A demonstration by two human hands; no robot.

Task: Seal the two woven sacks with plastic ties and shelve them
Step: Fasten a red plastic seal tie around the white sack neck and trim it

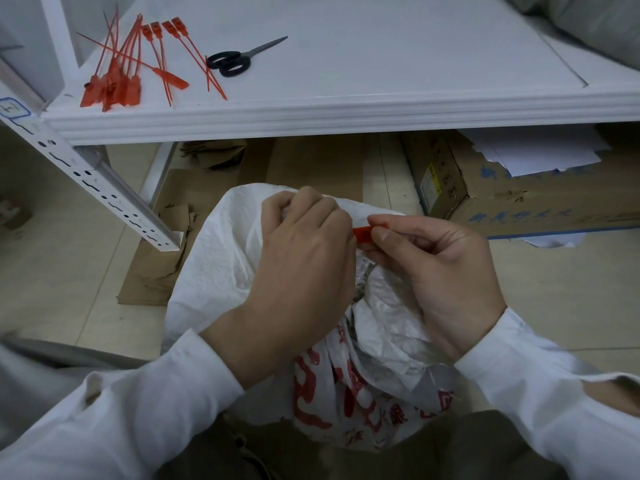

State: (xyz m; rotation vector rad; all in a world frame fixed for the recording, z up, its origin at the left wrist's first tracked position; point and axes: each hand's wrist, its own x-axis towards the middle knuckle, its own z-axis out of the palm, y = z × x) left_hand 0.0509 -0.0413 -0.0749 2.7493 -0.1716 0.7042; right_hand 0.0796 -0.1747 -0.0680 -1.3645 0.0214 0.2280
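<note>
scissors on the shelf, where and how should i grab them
Take the black-handled scissors by the two handle loops, coming from the near left. The loops point towards the shelf's front edge, the closed blades point away to the right, and the red plastic ties lie just left.

Left hand (pixel 304 258) curled in a fist, right hand (pixel 440 271) beside it with fingers (pixel 384 225) pinched.

place: looks like a storeroom or stockroom, not a home
shelving: white metal rack (pixel 346 109) with a slotted upright (pixel 104 188), warehouse style
supplies: bunch of red ties (pixel 117 74) at the shelf's left edge, scissors (pixel 230 62) just beside them
floor: tile, flattened cardboard (pixel 156 268) under the rack
stock: printed carton (pixel 502 199) with loose paper on top, under the shelf's right end
</note>
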